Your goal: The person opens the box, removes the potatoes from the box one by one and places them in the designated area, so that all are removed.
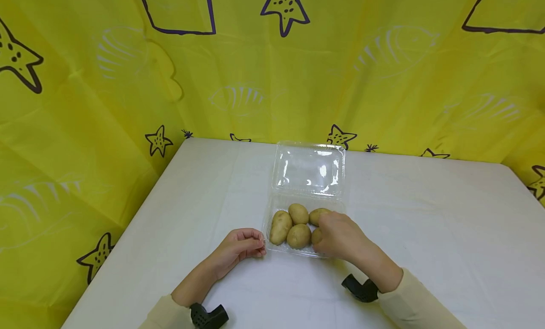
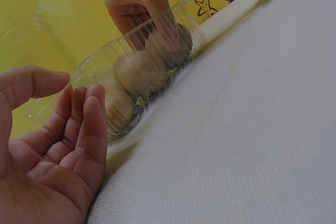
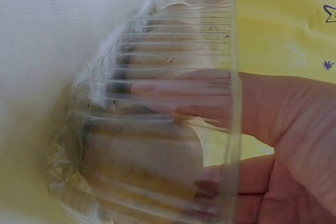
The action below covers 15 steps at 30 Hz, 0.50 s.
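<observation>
A clear plastic clamshell tray (image 1: 268, 223) lies on the white table with its lid (image 1: 308, 170) folded back and open. Several potatoes (image 1: 281, 227) sit inside. My right hand (image 1: 338, 236) reaches into the tray's front right part and grips a potato (image 1: 316, 234), mostly hidden under it. In the right wrist view my fingers (image 3: 210, 90) and thumb show through the ribbed wall (image 3: 173, 24), curled round this potato (image 3: 142, 166). My left hand (image 1: 240, 246) rests on the table by the tray's front left corner, fingers loosely curled (image 2: 89, 129), holding nothing.
The white table (image 1: 426, 234) extends to the right and left of the tray. A yellow curtain (image 1: 85, 106) with stars hangs behind the table and down its left side. Black wrist-camera mounts (image 1: 361, 289) sit on both forearms near the table's front edge.
</observation>
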Motion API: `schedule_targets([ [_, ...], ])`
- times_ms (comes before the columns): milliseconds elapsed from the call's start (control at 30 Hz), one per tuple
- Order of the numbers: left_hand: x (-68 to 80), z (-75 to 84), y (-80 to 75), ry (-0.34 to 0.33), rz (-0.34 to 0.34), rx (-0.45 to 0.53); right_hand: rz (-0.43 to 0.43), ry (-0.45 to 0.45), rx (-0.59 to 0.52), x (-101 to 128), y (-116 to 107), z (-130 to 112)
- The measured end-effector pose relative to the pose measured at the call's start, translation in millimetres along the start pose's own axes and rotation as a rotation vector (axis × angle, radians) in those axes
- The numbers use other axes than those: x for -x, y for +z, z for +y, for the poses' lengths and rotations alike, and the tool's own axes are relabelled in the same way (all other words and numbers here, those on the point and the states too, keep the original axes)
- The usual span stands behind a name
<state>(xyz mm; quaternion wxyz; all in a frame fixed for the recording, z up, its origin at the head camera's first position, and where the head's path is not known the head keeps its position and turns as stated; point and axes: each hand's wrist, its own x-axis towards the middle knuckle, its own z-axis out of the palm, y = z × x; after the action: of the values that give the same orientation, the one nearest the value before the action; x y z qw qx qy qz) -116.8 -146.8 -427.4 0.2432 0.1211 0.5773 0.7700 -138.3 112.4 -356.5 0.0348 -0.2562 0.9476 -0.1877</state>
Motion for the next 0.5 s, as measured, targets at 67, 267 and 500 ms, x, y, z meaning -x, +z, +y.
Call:
schedule_targets([
  [67,0.0,-0.1,0.3,0.004,-0.004,0.0,-0.001,-0.001,-0.003,0.3,-0.2,0.5],
  [267,-0.2,-0.5,0.4,0.009,-0.011,-0.001,0.006,0.007,-0.023,1.4,-1.6,1.5],
  [500,-0.8,-1.1,-1.2,0.008,-0.009,0.002,0.022,0.06,-0.064,3.5,-2.8,0.8],
])
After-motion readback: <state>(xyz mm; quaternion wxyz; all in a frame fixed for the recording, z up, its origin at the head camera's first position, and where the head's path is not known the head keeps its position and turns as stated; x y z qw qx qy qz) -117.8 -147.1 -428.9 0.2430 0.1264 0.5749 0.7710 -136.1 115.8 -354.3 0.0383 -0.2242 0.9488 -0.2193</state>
